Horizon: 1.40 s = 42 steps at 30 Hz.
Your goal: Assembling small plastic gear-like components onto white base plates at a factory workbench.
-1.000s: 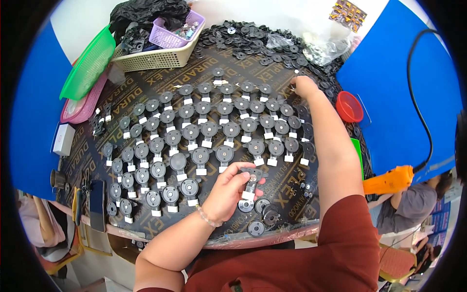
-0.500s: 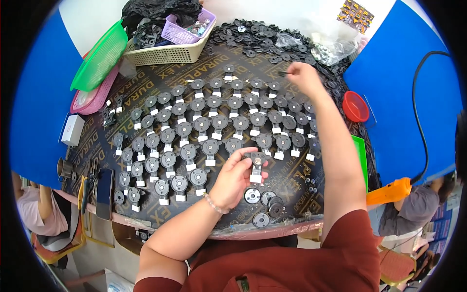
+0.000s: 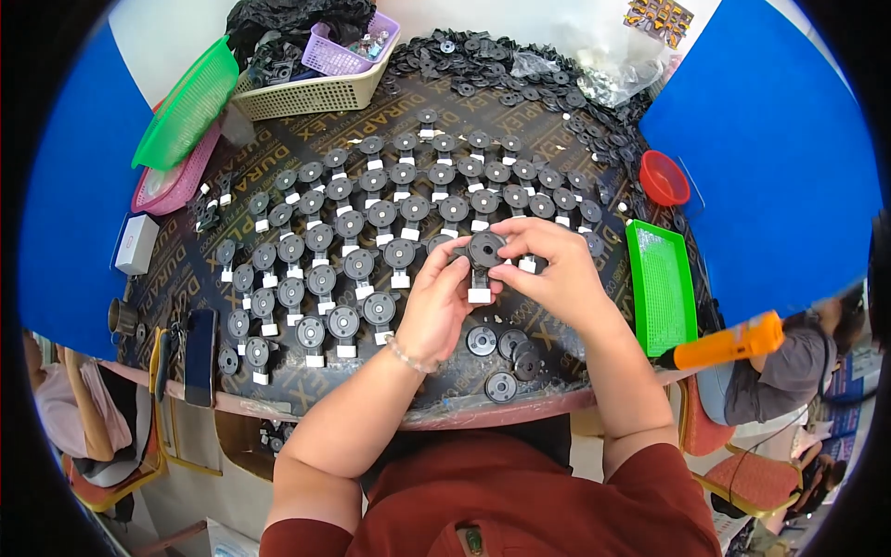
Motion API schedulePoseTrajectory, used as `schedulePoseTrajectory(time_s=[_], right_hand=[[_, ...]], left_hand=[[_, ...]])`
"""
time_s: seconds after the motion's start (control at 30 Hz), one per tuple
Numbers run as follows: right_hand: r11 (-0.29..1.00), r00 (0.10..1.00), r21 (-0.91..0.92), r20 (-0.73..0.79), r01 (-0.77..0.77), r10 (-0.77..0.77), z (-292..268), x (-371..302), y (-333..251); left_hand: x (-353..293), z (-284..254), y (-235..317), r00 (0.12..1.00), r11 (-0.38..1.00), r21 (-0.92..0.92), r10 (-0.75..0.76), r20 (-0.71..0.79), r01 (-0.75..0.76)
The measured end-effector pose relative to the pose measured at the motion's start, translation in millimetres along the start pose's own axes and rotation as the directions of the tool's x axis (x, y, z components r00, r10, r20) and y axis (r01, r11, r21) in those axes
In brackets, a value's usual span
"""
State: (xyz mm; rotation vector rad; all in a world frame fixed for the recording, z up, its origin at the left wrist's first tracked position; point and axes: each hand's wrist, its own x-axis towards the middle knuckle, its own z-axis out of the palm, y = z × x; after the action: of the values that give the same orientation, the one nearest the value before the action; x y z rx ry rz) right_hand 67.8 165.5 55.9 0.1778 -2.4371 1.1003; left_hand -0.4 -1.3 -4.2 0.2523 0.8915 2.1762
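Near the middle of the table, my left hand (image 3: 434,304) grips a black arm-like part with a white block (image 3: 479,295) at its lower end. A black disc (image 3: 485,249) with a hole at its centre lies over the upper end of that part. My right hand (image 3: 554,269) pinches the disc's right edge between thumb and fingers. What lies under the disc is hidden. Just below my hands rest several loose discs (image 3: 482,341), some overlapping. Similar assembled parts (image 3: 358,265), each a black disc with a white block, stand in curved rows ahead and to the left.
A heap of black parts (image 3: 473,65) covers the far edge. Baskets, one cream (image 3: 311,98) and one green (image 3: 190,102), stand far left. At right are a red bowl (image 3: 665,178), a green tray (image 3: 663,288) and an orange-handled tool (image 3: 729,341). A phone (image 3: 200,357) lies near left.
My right hand has come back from the far right, near the heap, to my left hand. A black disc now covers the top of the held part, where a round metal piece showed before.
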Motion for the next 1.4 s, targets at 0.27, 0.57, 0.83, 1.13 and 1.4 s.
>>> schedulePoseTrajectory(time_s=[0.27, 0.57, 0.83, 1.13, 1.4], right_hand=[[0.998, 1.0, -0.066, 0.0, 0.007, -0.007, 3.5, -18.8, 3.9], [0.998, 0.999, -0.051, -0.024, -0.042, 0.041, 2.4, -23.1, 7.8], [0.988, 0.988, -0.039, -0.064, -0.146, 0.144, 12.3, -27.7, 0.5], [0.987, 0.987, -0.057, -0.061, -0.15, 0.146, 10.9, -25.5, -1.8], [0.991, 0.992, -0.048, -0.031, -0.126, 0.124, 7.1, -28.1, 2.8]], left_hand=[[-2.0, -2.5, -4.5, 0.999, 0.998, 0.059, -0.033, 0.042, 0.03], [-1.4, -1.6, -3.7, 0.996, 0.997, 0.059, -0.054, 0.077, 0.05], [-4.1, 1.2, -4.8, 0.999, 0.994, 0.108, -0.034, 0.04, 0.029], [-6.8, 1.3, -4.2, 0.998, 0.994, 0.113, -0.011, 0.059, 0.004], [-6.7, 1.1, -8.7, 0.998, 0.985, 0.169, -0.033, 0.054, 0.024]])
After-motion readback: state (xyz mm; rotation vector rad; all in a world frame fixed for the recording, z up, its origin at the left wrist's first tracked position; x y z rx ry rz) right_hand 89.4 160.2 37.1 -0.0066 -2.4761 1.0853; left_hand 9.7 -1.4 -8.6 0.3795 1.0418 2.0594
